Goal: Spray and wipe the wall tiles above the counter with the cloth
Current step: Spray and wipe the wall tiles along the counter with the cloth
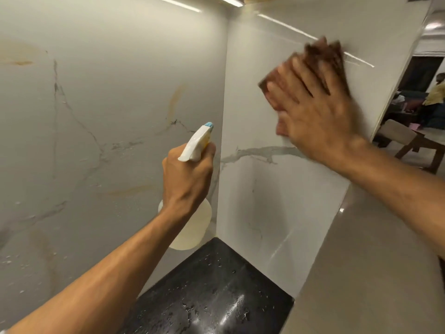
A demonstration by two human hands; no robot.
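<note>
My left hand [186,174] grips a spray bottle [195,222] by its neck; the white trigger head with a blue nozzle tip points up toward the corner of the wall. My right hand [315,116] lies flat on a brown cloth [325,59] and presses it against the right wall tile [277,194], high up. That hand and the cloth are blurred. The left wall tile [96,116] is pale marble with grey veins, yellowish stains and small droplets. The two tiled walls meet in a corner above the black counter [216,290].
The black counter is wet with droplets. A beige panel [361,273] runs along the right, past the end of the right wall. Beyond it, a room with a chair [399,138], a table and a person in a yellow top [437,92]. A light strip [231,1] glows overhead.
</note>
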